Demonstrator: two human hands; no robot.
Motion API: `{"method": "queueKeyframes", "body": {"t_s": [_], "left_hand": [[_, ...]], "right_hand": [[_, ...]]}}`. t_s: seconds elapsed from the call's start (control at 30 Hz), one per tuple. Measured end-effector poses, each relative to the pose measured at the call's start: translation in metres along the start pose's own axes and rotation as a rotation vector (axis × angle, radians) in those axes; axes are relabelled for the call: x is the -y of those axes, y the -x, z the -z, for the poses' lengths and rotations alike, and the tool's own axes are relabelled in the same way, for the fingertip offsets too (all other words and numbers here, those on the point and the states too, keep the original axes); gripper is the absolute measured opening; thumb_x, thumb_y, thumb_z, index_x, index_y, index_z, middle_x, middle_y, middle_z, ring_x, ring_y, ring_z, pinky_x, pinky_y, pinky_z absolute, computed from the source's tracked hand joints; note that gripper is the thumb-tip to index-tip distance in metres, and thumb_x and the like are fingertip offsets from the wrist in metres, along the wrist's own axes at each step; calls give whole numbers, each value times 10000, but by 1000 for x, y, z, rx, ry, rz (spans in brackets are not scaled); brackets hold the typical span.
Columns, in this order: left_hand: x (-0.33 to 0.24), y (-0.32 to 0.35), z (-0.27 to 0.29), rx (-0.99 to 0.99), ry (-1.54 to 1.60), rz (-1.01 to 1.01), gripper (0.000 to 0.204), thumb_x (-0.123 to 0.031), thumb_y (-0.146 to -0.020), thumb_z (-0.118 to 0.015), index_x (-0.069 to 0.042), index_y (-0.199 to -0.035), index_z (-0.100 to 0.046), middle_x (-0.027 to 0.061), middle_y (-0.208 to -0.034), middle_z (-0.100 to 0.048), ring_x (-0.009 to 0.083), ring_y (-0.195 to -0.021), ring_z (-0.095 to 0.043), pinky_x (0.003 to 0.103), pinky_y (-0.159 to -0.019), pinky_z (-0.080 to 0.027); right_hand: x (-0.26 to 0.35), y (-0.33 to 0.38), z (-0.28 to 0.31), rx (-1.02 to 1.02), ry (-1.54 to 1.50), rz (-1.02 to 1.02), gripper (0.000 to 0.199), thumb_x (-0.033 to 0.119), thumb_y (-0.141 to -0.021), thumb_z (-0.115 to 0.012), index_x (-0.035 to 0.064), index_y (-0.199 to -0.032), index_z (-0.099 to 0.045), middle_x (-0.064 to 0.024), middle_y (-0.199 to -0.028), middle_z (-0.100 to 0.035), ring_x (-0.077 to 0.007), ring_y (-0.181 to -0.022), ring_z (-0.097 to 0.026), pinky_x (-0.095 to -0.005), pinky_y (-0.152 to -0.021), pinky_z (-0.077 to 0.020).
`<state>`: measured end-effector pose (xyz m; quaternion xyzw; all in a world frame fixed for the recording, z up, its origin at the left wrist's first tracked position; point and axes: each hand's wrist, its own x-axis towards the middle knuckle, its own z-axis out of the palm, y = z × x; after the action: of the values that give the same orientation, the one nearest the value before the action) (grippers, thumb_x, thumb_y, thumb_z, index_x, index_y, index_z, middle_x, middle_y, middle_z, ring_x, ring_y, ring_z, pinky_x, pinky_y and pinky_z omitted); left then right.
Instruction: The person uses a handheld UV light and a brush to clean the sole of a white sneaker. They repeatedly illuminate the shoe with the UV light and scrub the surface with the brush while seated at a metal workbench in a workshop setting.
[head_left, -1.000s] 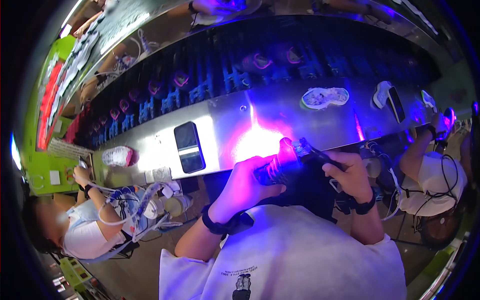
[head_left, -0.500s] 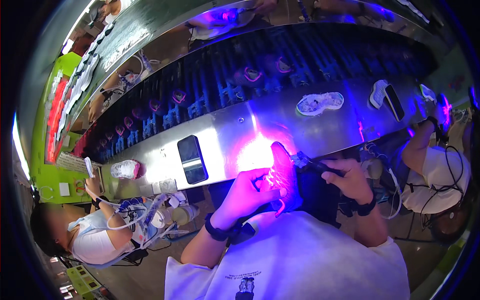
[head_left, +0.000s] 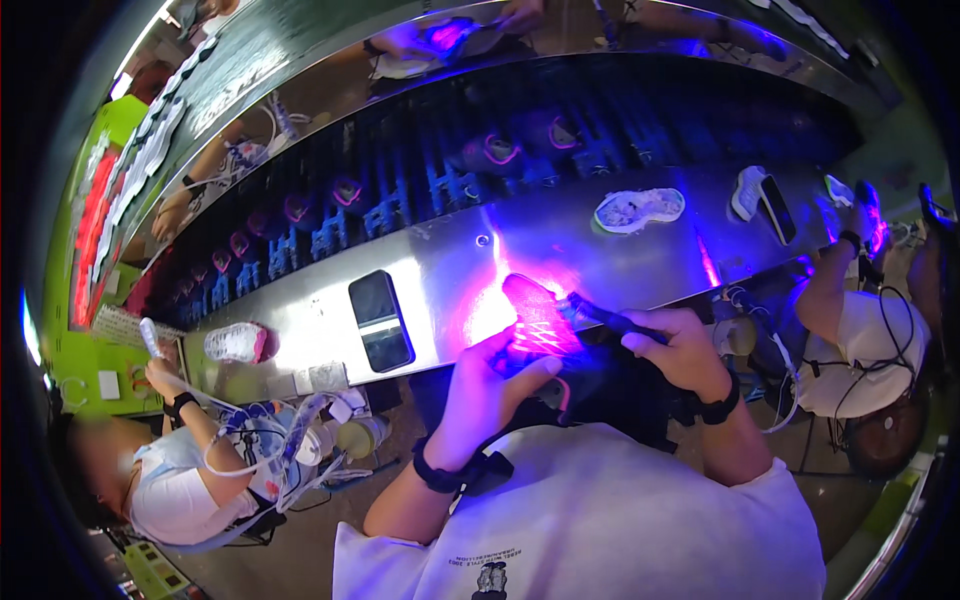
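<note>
Under a pink and violet light, a laced shoe [head_left: 540, 328] is gripped by my left hand [head_left: 482, 392], fingers along its left side and thumb toward the heel end. The toe points away from me and the laces face up. My right hand [head_left: 682, 352] is closed around the dark handle of a brush [head_left: 612, 318]. The brush's tip meets the right edge of the shoe near the toe. Glare hides fine detail on the shoe, and the fingertips of my left hand are partly covered.
A metal bench carries a phone [head_left: 381, 320], a white shoe sole [head_left: 637, 210], another sole [head_left: 747, 193] beside a second phone [head_left: 777, 210], and a clear-wrapped sole [head_left: 235, 342]. Behind runs a dark conveyor [head_left: 420, 170] bearing several shoes. Co-workers sit left and right, with hoses and pots nearby.
The shoe has rolled in my left hand, so its laced top now faces up more. My right hand and the brush have shifted slightly left and up.
</note>
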<state>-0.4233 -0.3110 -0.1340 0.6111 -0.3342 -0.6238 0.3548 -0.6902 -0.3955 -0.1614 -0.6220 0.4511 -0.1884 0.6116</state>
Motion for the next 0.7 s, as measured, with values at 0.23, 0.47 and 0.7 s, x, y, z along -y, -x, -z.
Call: {"method": "queueKeyframes", "body": {"t_s": [0.23, 0.47, 0.7], "left_hand": [[11, -13, 3, -172, -71, -102, 429, -140, -921, -791, 69, -1264, -639, 58, -1086, -733, 103, -976, -669, 268, -896, -537], [28, -30, -13, -188, 222, -113, 439, -135, -942, -761, 57, -1306, -608, 78, -1108, -726, 111, -976, -675, 272, -882, -544], [14, -28, -23, -282, 88, -115, 485, -166, -967, -734, 71, -1353, -561, 68, -1109, -706, 117, -973, -682, 274, -873, -557]], "right_hand": [[-10, 10, 27, 134, 60, 55, 321, 92, -892, -771, 13, -1200, -736, -51, -872, -720, -110, -782, -624, -279, -733, -503], [-21, 34, 19, -35, 143, 28, 309, 54, -874, -775, 2, -1177, -733, -95, -899, -722, -161, -810, -652, -295, -765, -506], [-15, 19, 25, -57, 182, 114, 329, 38, -861, -771, 14, -1186, -729, -107, -846, -684, -182, -767, -634, -314, -745, -498]]}}
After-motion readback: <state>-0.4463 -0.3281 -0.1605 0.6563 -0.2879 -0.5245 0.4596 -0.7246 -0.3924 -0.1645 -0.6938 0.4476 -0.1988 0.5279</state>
